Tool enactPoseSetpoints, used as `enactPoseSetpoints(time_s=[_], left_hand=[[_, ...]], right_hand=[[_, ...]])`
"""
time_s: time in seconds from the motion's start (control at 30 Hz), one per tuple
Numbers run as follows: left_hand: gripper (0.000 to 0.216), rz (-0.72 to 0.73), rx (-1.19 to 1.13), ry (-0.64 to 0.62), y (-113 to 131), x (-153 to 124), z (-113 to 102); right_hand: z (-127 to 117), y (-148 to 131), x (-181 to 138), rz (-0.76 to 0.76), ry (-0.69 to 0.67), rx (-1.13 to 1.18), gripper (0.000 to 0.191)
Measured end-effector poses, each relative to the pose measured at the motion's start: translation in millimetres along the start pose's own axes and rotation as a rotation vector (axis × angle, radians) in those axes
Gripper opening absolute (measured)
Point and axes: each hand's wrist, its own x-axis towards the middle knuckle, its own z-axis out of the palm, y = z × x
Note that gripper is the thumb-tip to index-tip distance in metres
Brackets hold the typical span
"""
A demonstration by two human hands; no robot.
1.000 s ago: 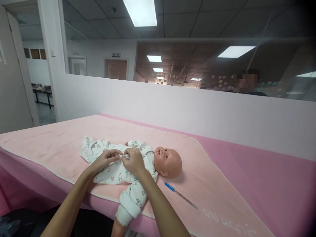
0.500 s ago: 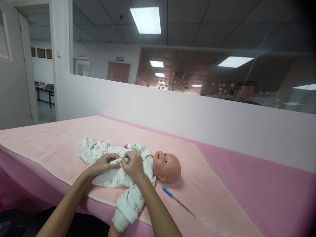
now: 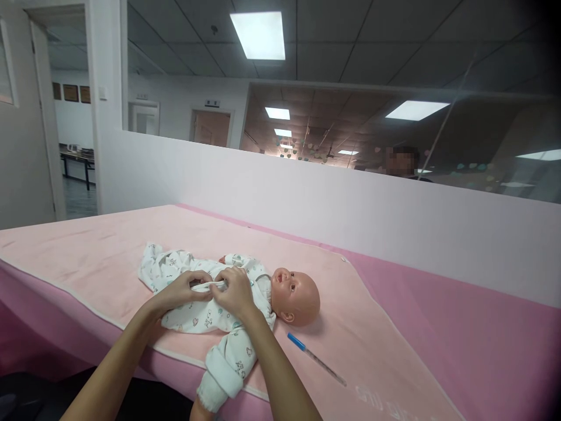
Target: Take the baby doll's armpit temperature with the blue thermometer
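A baby doll (image 3: 300, 297) lies on its back, its head to the right. It wears a white printed romper (image 3: 193, 318) with a rolled-up sleeve on the arm nearest me. Over the doll's belly, my left hand (image 3: 186, 290) pinches an edge of the romper's front. My right hand (image 3: 235, 290) grips the same folded edge just to the right, close to the doll's chest. The two hands nearly touch, and a strip of white cloth shows between them. What lies under the fingertips is hidden.
A blue-capped pen (image 3: 316, 358) lies on the pink mat (image 3: 377, 351) beside the doll's head. The mat covers a table against a white low wall (image 3: 280, 190) with glass above. Behind the glass is a person (image 3: 402, 162). A doorway stands at left.
My hands stay on the romper's front edge, with the fingers shifting slightly along the cloth. The person behind the glass has moved left. The doll and pen have not moved.
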Motion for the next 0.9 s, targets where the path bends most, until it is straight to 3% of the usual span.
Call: enactPoseSetpoints(time_s=[0.23, 0.63, 0.9], left_hand=[[0.020, -0.019, -0.097, 0.024, -0.1, -1.4, -2.7], [0.017, -0.082, -0.029, -0.023, -0.2, 1.4, -3.7], [0.018, -0.059, -0.033, 0.025, -3.4, 1.7, -3.0]], right_hand=[[1.1, 0.8, -0.1, 0.025, -0.016, 0.042, 0.009], [2.7, 2.7, -0.3, 0.029, -0.015, 0.044, 0.011], [2.3, 1.5, -0.3, 0.030, -0.020, 0.032, 0.010]])
